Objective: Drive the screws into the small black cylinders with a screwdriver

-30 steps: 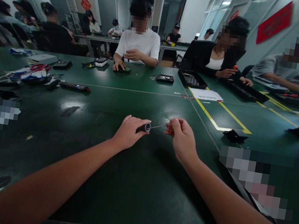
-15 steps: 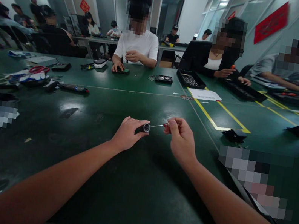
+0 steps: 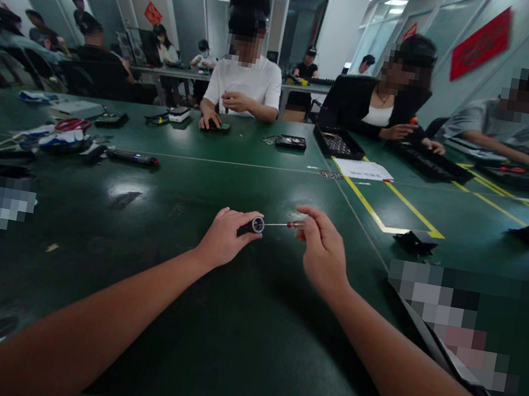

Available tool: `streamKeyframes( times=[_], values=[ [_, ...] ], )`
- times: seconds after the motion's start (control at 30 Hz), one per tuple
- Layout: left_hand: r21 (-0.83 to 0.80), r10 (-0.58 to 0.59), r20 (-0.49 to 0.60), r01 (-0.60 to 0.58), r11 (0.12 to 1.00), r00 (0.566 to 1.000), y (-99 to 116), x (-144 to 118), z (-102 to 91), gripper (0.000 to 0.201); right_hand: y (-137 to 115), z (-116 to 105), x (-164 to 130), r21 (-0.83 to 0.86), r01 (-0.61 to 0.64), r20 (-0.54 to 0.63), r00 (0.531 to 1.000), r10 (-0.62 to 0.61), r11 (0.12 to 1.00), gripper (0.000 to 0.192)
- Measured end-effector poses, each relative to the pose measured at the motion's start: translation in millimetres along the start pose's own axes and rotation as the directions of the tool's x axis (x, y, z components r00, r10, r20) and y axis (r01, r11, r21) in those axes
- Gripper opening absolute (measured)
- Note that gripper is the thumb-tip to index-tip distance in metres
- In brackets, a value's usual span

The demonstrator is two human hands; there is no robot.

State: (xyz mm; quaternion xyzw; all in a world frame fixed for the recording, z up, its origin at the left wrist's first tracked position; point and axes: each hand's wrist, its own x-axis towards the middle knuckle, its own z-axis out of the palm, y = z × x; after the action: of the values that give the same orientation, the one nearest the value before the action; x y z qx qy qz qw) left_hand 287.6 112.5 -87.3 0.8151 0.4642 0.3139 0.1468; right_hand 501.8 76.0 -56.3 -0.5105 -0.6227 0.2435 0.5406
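My left hand (image 3: 226,235) is closed round a black cylinder (image 3: 252,226) with a pale ring at its open end, which faces right. Thumb and fingertips grip it from below and above. A screwdriver (image 3: 290,225) with a thin metal shaft and a reddish handle lies level, its tip at the ring end of the cylinder. My right hand (image 3: 322,243) holds the handle, which its fingers largely cover; the index finger is stretched out over it. Whether the tip is inside the cylinder or only touching it, I cannot tell.
Both forearms rest over a green table (image 3: 198,349). On the left lie a dark pen-like tool (image 3: 132,157) and a pile of cables (image 3: 65,134). A small black part (image 3: 415,242) is at the right. Co-workers sit opposite, near black trays (image 3: 338,144) and a white paper (image 3: 363,169).
My right hand's fingers have loosened and stretched out along the screwdriver handle, which shows more level. My left hand and the cylinder have hardly moved.
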Motion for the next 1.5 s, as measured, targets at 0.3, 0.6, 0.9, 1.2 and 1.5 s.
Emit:
streamKeyframes(
  times=[0.3,0.6,0.9,1.2,1.5],
  values=[
    [0.02,-0.012,0.034,0.011,1.0,0.999,-0.5,-0.4,0.2,0.036,-0.6,-0.3,0.6,-0.086,-0.001,0.053,0.999,0.006,0.996,0.035],
    [0.029,-0.005,0.034,0.004,1.0,0.999,-1.1,-1.3,0.2,0.036,-0.1,-0.7,1.5,-0.078,0.001,0.071,0.997,0.004,0.997,0.033],
    [0.042,-0.011,0.029,0.01,0.999,1.0,-0.2,-1.4,-0.2,0.037,4.4,4.9,1.3,0.103,-0.02,0.039,0.999,0.016,0.994,0.019],
    [0.122,0.023,0.033,-0.027,0.992,0.999,0.2,2.7,-4.2,0.038,20.5,6.4,18.7,0.55,-0.387,0.002,0.887,0.462,0.74,0.025],
    [0.098,0.007,0.039,-0.011,0.995,0.999,0.9,0.7,-1.9,0.039,18.6,9.9,9.3,0.265,-0.147,-0.064,0.983,0.17,0.953,0.028]
  ],
)
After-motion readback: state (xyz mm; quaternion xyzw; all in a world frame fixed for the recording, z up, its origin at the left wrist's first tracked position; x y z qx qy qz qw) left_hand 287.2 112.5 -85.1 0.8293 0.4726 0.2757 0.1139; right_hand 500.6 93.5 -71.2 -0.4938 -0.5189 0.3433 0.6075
